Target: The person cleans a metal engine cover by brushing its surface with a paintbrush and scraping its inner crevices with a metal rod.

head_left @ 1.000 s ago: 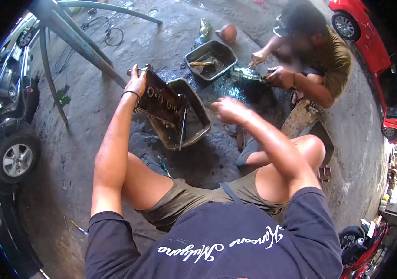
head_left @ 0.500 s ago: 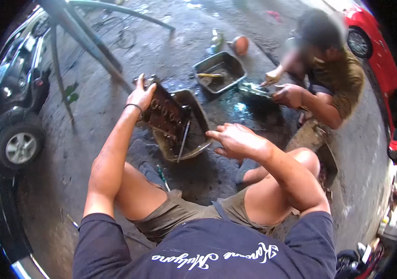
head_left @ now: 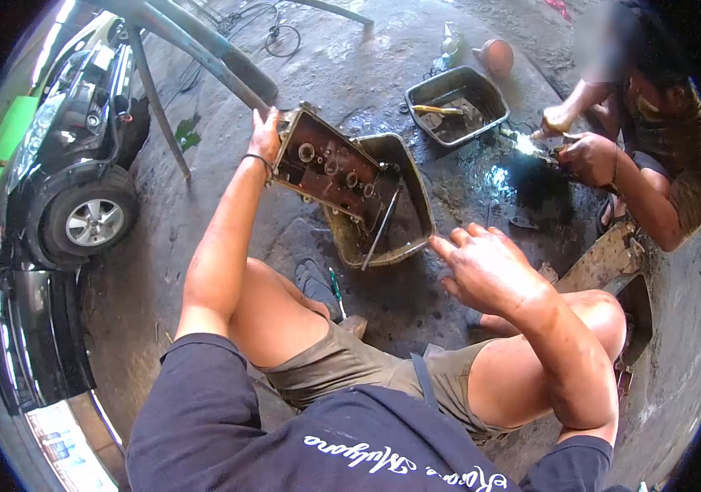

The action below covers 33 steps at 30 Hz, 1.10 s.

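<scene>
My left hand (head_left: 266, 135) grips the upper left end of a dark, reddish-brown metal engine cover (head_left: 330, 170), its hollow side with several round openings facing me. The cover tilts over a worn rectangular basin (head_left: 426, 221), its lower right part above the basin's opening. A thin metal rod (head_left: 381, 228) leans inside the basin and over its near rim. My right hand (head_left: 481, 261) is just right of the basin, held in the air with its fingers apart and nothing in them.
A second basin (head_left: 494, 92) holds a yellow-handled brush (head_left: 438, 109). Beside it lies a reddish funnel (head_left: 498, 59). A co-worker (head_left: 670, 148) crouches at right, handling a wet metal part. Blue-grey metal legs (head_left: 203, 53) stand upper left, near a car wheel (head_left: 94, 222).
The camera view has turned, shifting the scene. The cover stays in my left hand, with its inner face more toward the camera. My right hand's fingers have spread.
</scene>
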Tool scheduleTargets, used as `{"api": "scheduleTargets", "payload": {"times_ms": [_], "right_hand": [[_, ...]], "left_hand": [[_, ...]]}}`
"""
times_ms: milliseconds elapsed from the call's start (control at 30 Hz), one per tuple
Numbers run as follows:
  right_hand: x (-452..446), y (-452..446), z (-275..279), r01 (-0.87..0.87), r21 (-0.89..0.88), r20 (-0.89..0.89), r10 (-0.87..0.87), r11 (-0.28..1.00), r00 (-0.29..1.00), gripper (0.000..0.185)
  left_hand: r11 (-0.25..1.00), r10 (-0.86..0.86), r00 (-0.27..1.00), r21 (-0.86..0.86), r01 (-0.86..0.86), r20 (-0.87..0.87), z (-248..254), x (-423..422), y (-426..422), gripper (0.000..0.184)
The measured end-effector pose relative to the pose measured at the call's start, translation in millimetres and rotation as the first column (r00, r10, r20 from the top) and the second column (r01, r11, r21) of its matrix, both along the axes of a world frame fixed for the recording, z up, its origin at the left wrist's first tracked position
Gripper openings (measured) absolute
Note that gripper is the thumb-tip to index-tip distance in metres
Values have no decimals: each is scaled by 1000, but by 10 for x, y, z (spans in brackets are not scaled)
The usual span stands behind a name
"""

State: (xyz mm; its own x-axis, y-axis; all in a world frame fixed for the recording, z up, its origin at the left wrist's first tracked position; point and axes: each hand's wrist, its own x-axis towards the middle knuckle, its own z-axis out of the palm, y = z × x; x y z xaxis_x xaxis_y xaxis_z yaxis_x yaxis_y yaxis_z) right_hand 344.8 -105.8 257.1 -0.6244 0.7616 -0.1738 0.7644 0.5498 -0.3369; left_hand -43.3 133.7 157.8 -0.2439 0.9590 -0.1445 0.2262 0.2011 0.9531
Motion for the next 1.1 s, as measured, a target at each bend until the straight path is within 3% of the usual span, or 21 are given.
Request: {"api": "scheduleTargets", "payload": {"times_ms": [67, 133, 200, 367, 400, 467, 500, 533, 567, 633, 667, 700, 767, 867, 967, 1100], "right_hand": [[62, -65, 7, 36, 1, -2, -36, 999, 999, 37], [82, -88, 14, 28, -21, 29, -28, 999, 999, 38], [97, -127, -20, 22, -20, 33, -22, 1000, 999, 38], [106, -184, -79, 20, -26, 58, -18, 999, 998, 37], [115, -194, -109, 22, -15, 41, -21, 1000, 999, 35], [128, -197, -139, 32, -9, 30, -32, 999, 999, 33], [123, -188, -141, 33, -11, 21, -33, 999, 999, 31], [138, -200, -144, 46, -18, 20, -46, 999, 999, 28], [140, -215, -167, 50, -33, 26, -49, 998, 998, 26], [106, -247, -181, 50, -52, 45, -48, 997, 998, 22], [85, -256, -221, 44, -70, 44, -41, 997, 998, 20], [53, -286, -274, 35, -71, 59, -31, 997, 998, 20], [4, -322, -329, 45, -70, 84, -39, 997, 996, 19], [8, -328, -341, 42, -144, 24, -38, 989, 999, 19], [29, -317, -385, 10, -34, 9, -10, 999, 1000, 25], [56, -281, -377, 7, -51, 82, -3, 999, 997, 31]], "left_hand": [[994, -92, 965, -73, 77, -244, 60, -62, 36, 70], [987, -137, 972, -109, 118, -192, -351, -452, 373, 70], [987, -131, 952, -128, 98, -277, -218, -413, 339, 72], [978, -180, 972, -130, 162, -148, -397, -668, 571, 68], [977, -182, 977, -135, 167, -107, -403, -673, 595, 54], [977, -193, 967, -125, 174, -165, -399, -705, 600, 57], [976, -210, 935, -120, 183, -285, -331, -676, 541, 62], [978, -166, 930, -173, 113, -327, -103, -461, 343, 66], [973, -219, 912, -152, 175, -347, -173, -565, 424, 79], [966, -230, 929, -181, 183, -289, -216, -619, 465, 82], [975, -149, 948, -203, 94, -280, -76, -409, 330, 65], [972, -197, 954, -173, 160, -227, -312, -685, 545, 62], [978, -150, 988, -154, 143, -38, -222, -531, 408, 57], [977, -147, 989, -160, 143, -8, -259, -536, 446, 58], [973, -135, 991, -192, 129, -20, -217, -499, 409, 62], [977, -168, 979, -148, 150, -114, -305, -577, 408, 73]]}}
